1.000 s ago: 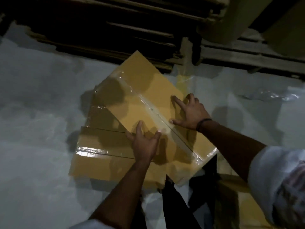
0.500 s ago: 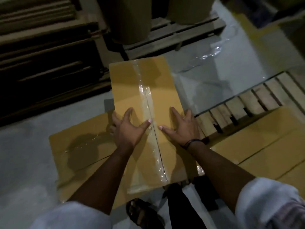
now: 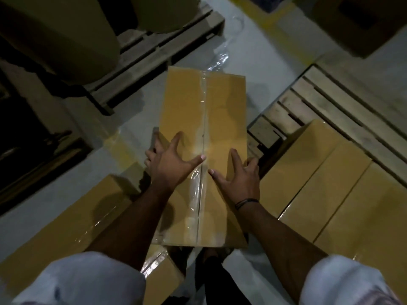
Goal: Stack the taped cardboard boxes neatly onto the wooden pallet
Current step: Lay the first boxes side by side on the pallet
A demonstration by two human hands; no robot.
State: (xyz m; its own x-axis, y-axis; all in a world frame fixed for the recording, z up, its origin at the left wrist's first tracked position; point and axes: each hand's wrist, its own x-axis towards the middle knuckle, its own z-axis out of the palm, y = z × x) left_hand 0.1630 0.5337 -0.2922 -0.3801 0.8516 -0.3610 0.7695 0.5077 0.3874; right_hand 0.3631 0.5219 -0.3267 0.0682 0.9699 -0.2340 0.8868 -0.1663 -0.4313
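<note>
Between the two forearms, a long box [image 3: 204, 119] is held out lengthwise in front of the person, flaps closed and sealed down the middle by a strip of clear tape [image 3: 203, 128]; what it holds cannot be seen. The left hand [image 3: 169, 166] lies on its lid with the forefinger stretched forward, the thumb reaching in to the tape, and the other fingers bent down over the box's left edge. The right hand [image 3: 239, 181], a dark band [image 3: 245, 202] on its wrist, mirrors it: thumb on the lid just beside the tape, outer fingers hooked over the right edge. Both hands thus grasp the box from its sides near its middle.

At right lies the pallet [image 3: 343, 102], its pale slats running away on a slant. On its near part sits a row of boxes [image 3: 330, 183], all closed, lying side by side and touching; how many I cannot tell. The held box's right edge appears just beside the pallet's near corner, not on it.

At lower left a floor box [image 3: 72, 216] rests on the grey floor [image 3: 55, 177], closed, with glossy tape across its top. The held box's near end overlaps it in view.

At upper left a second pallet [image 3: 158, 51] carries large rounded drab rolls [image 3: 66, 40]. Crumpled clear film [image 3: 220, 60] lies on the floor beyond the held box. A dark carton [image 3: 363, 23] stands at upper right, near a yellow floor line [image 3: 284, 14]. White sleeves [image 3: 88, 280] fill the bottom corners.
</note>
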